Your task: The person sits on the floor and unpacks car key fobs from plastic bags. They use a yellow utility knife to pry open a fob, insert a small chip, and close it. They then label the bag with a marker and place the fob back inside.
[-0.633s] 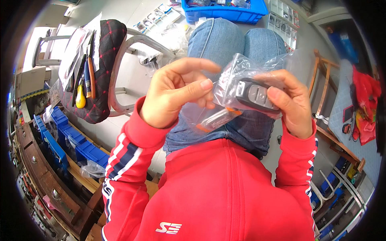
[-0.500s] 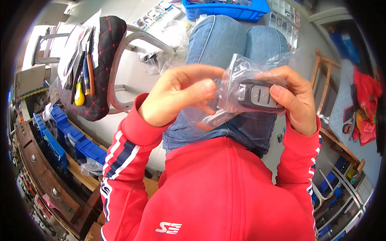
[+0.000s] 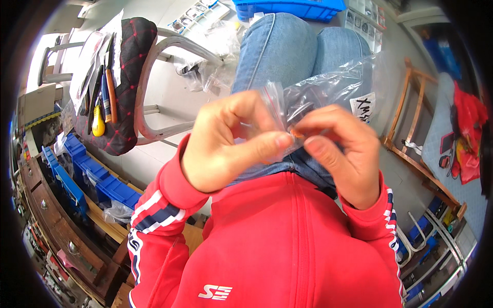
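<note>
Above my lap, both hands work on a small clear zip bag [image 3: 276,100] with a red line along its seal. My left hand [image 3: 226,141] pinches the bag's side between thumb and fingers. Close by, my right hand [image 3: 346,151] has thumb and forefinger pressed together at the plastic, where a small orange bit [image 3: 296,134] shows. Dark shapes show through the plastic just beyond my fingertips; what they are I cannot make out. A larger clear bag [image 3: 334,82] with a handwritten white label [image 3: 363,106] spreads over my right thigh.
A padded black stool [image 3: 136,77] at left carries papers, several slim tools and a yellow-handled tool [image 3: 98,122]. A blue crate [image 3: 290,9] and white compartment trays [image 3: 364,31] lie ahead. Blue bins [image 3: 97,172] stand at left, a wooden frame [image 3: 411,113] at right.
The grey-and-black car key fob seen in my right hand is no longer plainly visible. My hands have come closer together, the right one lower and nearer, and the labelled bag now shows.
</note>
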